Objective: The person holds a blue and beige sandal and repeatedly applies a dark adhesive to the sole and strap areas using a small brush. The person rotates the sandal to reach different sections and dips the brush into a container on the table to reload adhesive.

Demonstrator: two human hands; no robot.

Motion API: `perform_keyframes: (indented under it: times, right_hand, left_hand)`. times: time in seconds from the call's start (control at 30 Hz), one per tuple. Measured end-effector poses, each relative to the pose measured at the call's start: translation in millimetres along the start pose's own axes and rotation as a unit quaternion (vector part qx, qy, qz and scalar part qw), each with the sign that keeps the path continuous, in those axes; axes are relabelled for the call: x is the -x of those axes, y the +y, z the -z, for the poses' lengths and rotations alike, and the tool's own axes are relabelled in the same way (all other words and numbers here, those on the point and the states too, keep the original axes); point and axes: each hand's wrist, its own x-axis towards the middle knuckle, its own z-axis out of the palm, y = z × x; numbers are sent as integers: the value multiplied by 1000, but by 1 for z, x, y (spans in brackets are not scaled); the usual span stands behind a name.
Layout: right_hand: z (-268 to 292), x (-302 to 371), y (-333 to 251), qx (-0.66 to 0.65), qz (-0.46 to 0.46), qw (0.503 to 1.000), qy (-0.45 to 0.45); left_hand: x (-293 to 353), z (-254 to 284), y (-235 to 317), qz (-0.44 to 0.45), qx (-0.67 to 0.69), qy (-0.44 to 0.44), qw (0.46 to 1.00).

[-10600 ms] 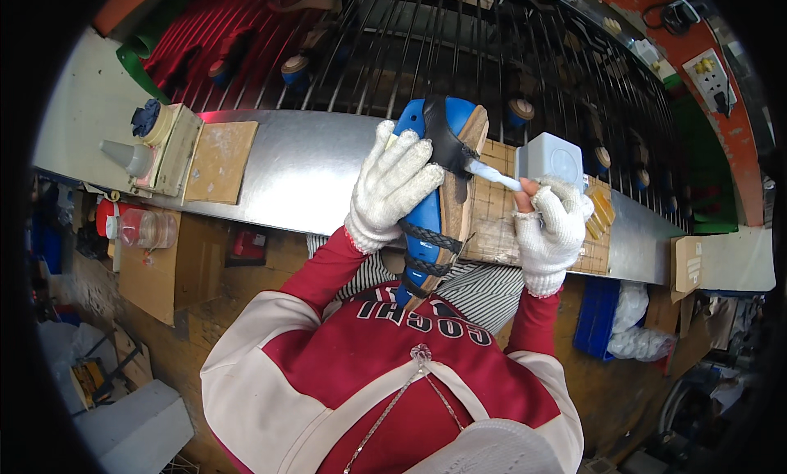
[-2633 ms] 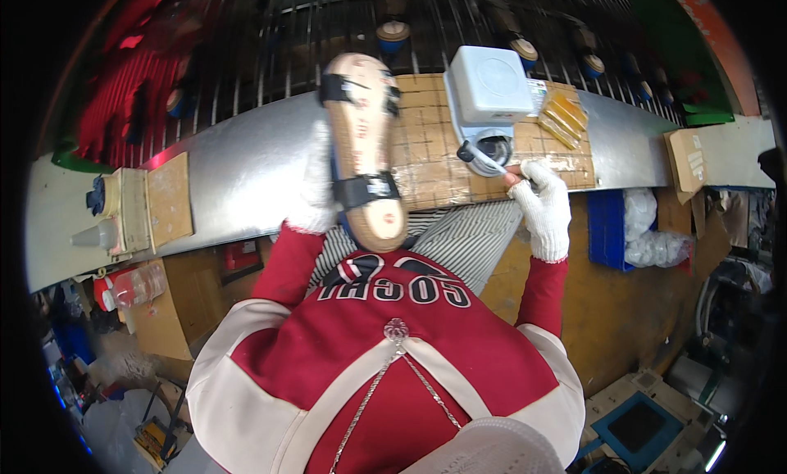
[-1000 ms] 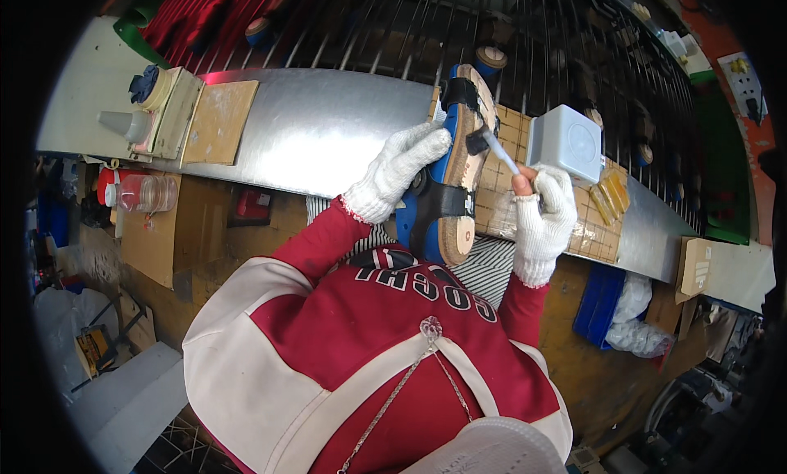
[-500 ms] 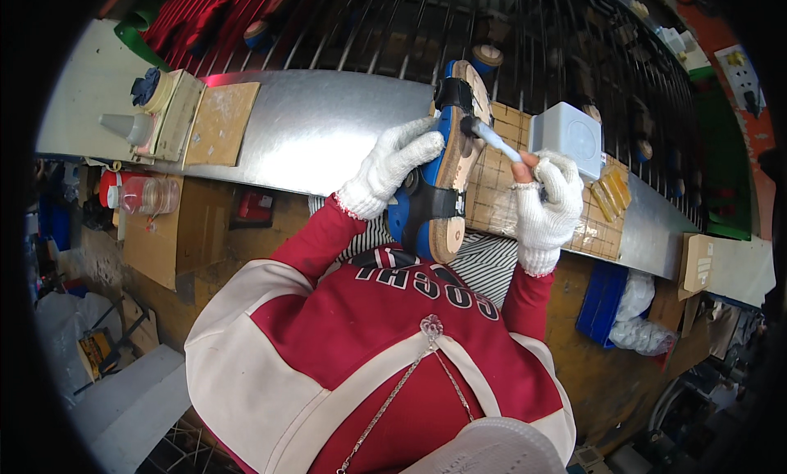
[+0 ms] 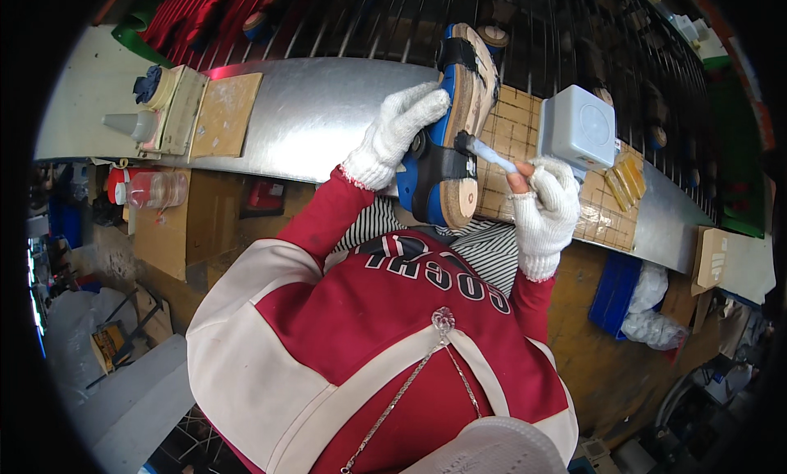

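Note:
A sandal (image 5: 470, 89) on a blue shoe last (image 5: 407, 185) is held sole side outward, with black straps wrapped over its pale underside. My left hand (image 5: 398, 136), in a white knit glove, grips it from the left side. In my right hand (image 5: 548, 210), gloved with bare fingertips, is a brush (image 5: 492, 155) with a pale handle. Its dark bristles touch the edge of the sole near a strap. Beneath lies a tan, grid-lined board (image 5: 510, 128) on the metal bench.
A light grey-blue container (image 5: 579, 128) and amber-yellow sticks (image 5: 627, 180) sit on the board's right. To the left, a tan panel (image 5: 226, 113) lies near a white cone (image 5: 131, 125). Beyond the bench, a rack of metal rods (image 5: 373, 31) carries more shoes.
The brush has moved down along the sole, from the middle toward the heel strap. In the picture, the sandal and left hand have shifted slightly up and right.

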Motion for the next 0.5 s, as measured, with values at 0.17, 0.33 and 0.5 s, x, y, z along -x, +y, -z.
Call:
perform_keyframes:
  times: [0.17,0.33,0.5]
  right_hand:
    - [2,6,-1,-6,-14,1000,-7]
    - [4,13,2,-16,-10,1000,-1]
    - [9,-1,12,-52,6,999,6]
  left_hand:
    - [-11,1,2,-24,-6,19,1000]
    - [-15,0,9,-21,-1,11,1000]
    - [-15,-3,9,-12,4,-7,1000]
